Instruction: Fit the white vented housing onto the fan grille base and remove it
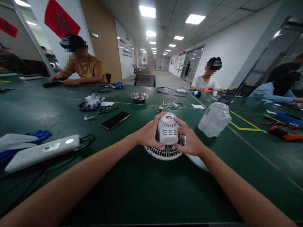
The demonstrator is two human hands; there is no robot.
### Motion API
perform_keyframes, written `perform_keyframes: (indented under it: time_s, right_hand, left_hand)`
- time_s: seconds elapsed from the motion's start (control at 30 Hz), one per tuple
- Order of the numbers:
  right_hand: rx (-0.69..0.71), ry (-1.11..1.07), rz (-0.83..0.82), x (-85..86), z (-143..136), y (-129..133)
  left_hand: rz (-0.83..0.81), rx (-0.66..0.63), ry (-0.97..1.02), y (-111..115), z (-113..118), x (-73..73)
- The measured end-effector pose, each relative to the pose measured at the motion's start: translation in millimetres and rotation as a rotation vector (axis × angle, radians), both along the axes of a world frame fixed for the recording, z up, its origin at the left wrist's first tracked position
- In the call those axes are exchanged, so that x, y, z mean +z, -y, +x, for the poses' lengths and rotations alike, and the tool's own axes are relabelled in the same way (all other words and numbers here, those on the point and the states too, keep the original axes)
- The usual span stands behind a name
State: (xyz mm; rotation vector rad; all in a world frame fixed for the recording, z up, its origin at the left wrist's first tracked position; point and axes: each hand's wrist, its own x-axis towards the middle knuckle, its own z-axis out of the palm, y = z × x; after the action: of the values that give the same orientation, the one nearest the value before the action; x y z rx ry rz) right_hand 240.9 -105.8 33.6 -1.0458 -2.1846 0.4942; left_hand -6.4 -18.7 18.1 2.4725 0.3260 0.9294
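Note:
A white slotted plastic housing (pixel 168 130) is held upright between my two hands, above a round white fan grille (pixel 163 154) on the green table. My left hand (pixel 151 130) grips the housing's left side, thumb near its lower edge. On the right side, my right hand (pixel 188 138) has its fingers bent round the housing, thumb low and index finger near the top. A brownish part shows below the housing, in front of the grille. How the housing joins the grille is hidden.
A phone (pixel 115 120), gloves (pixel 91 102) and a white power bank-like box (pixel 44 151) lie left. Beyond are a metal bowl (pixel 139 96) and a cable (pixel 171 105). A translucent white container (pixel 215 119) stands right. People sit across the table.

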Motion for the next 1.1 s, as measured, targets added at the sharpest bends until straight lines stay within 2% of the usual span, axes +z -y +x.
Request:
perform_keyframes:
  time_s: [0.43,0.8,1.1]
  right_hand:
    - [-0.083,0.004,-0.077,4.8,-7.9,1.1]
    - [-0.002,-0.105,-0.223,3.9,-0.8,-2.0]
    - [-0.015,-0.124,-0.273,8.1,-0.8,-1.0]
  left_hand:
    - [0.008,0.068,0.015,-3.8,2.2,-3.0]
    - [-0.038,0.099,-0.032,0.9,-0.3,2.6]
    - [-0.035,0.074,-0.019,-0.8,-0.5,2.0]
